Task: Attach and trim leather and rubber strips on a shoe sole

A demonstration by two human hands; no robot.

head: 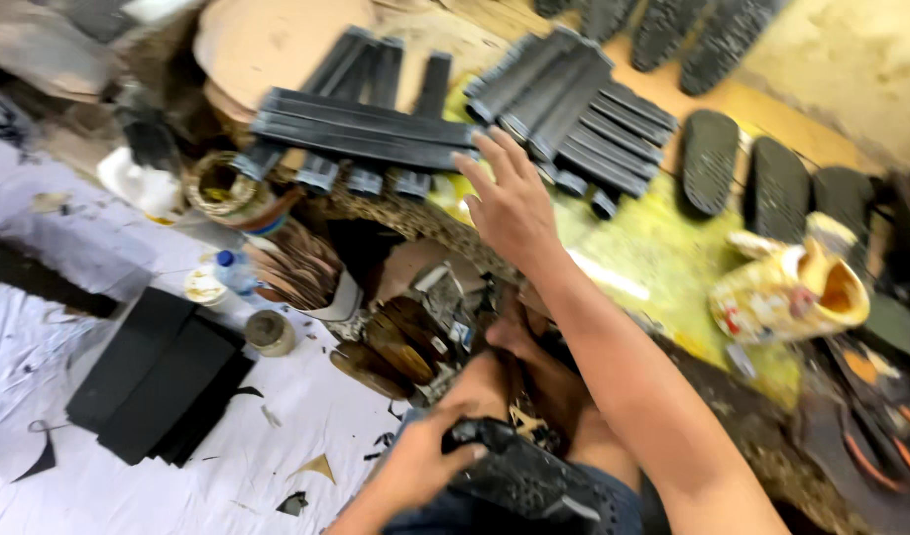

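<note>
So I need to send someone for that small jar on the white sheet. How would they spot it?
Start at the white sheet on the left, then find the stack of flat black sheets. Just right of it stands the small round jar, squat, with a tan lid, unlike the blue-capped clear bottle above it.

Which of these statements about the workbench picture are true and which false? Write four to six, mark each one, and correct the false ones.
1. The right hand reaches toward the black strips. True.
2. The left hand holds a black sole. True.
3. The right hand grips a bottle. False: its fingers are spread and hold nothing; the small bottle stands apart on the white sheet.
4. The black soles at upper right lie on a white sheet. False: they lie on a yellowish surface.
5. A stack of flat black sheets lies on the left. True.
</note>
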